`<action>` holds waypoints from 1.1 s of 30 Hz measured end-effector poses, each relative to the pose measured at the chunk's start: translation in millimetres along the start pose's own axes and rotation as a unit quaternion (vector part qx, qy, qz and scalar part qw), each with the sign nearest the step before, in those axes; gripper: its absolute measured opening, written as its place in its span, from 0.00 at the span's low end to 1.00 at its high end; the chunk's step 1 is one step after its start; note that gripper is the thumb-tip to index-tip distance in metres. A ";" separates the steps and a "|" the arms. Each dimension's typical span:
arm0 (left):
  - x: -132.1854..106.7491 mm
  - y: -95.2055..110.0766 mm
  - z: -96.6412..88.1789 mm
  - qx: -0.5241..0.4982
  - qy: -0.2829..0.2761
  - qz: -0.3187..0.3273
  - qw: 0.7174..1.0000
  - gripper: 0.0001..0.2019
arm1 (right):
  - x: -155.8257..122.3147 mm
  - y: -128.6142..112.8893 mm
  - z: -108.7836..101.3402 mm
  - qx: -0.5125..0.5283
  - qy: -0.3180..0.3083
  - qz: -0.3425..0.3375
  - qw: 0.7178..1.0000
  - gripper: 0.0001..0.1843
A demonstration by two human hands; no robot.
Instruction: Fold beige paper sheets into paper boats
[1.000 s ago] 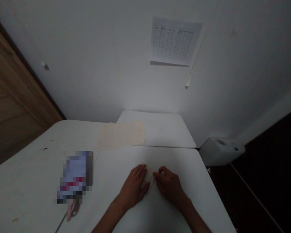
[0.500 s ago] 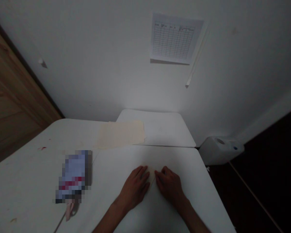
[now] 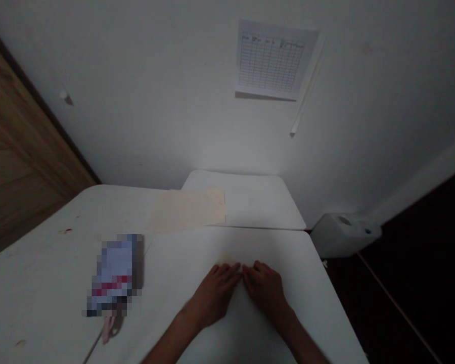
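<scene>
Both of my hands lie palm down on the white table (image 3: 174,263), side by side near its right part. My left hand (image 3: 214,296) has its fingers stretched flat, pointing up and to the right. My right hand (image 3: 266,289) also lies flat, its fingertips touching those of the left. Under the fingertips is a small pale sheet of paper (image 3: 227,260), barely distinct from the tabletop in the dim light. Neither hand grips anything that I can see.
A pixelated bluish item (image 3: 114,275) lies at the left, with pink scissor handles (image 3: 109,326) below it. A cream sheet (image 3: 187,210) sits further back, beside a second white table (image 3: 250,199). A white container (image 3: 345,232) stands on the dark floor at right. A chart (image 3: 273,58) hangs on the wall.
Both hands have slid slightly toward me and drawn together; the fingertips now meet over the pale paper, which shows less than before.
</scene>
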State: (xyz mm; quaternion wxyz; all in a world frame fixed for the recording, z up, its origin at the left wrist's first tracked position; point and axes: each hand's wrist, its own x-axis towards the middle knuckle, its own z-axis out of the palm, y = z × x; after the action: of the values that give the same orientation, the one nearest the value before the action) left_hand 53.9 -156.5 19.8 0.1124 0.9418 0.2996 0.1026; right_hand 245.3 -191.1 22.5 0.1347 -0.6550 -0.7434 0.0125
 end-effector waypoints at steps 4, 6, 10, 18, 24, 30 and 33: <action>-0.8 -0.1 -3.6 -0.010 0.012 -0.011 1.000 0.32 | 0.9 -1.0 1.1 0.005 0.003 0.011 1.000 0.11; -1.7 -0.1 -4.2 -0.012 0.025 -0.015 1.000 0.30 | 1.6 -2.2 1.1 0.005 0.006 0.014 1.000 0.12; -4.1 -1.9 -3.2 -0.012 0.057 -0.031 0.998 0.25 | 3.3 -4.9 0.9 0.002 0.010 0.021 1.000 0.14; -5.6 -12.3 -0.9 0.007 0.079 -0.084 0.993 0.26 | 7.2 -6.4 4.3 -0.006 0.016 0.026 1.000 0.15; -6.9 -18.8 -3.1 0.010 0.082 -0.115 0.990 0.31 | 8.0 -8.1 3.5 0.002 0.005 0.024 1.000 0.14; -8.2 -18.7 -9.1 0.025 0.068 -0.114 0.991 0.30 | 12.1 -9.9 -0.2 0.000 -0.039 -0.013 0.999 0.14; -8.2 -18.4 -9.7 0.030 0.072 -0.103 0.992 0.30 | 16.5 -11.7 -4.6 -0.016 -0.067 -0.032 0.997 0.19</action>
State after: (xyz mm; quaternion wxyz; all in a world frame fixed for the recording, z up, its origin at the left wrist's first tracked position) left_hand 34.9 -145.3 23.0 0.0722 0.8993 0.4050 0.1486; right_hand 233.1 -177.3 32.3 0.0739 -0.6304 -0.7717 0.0399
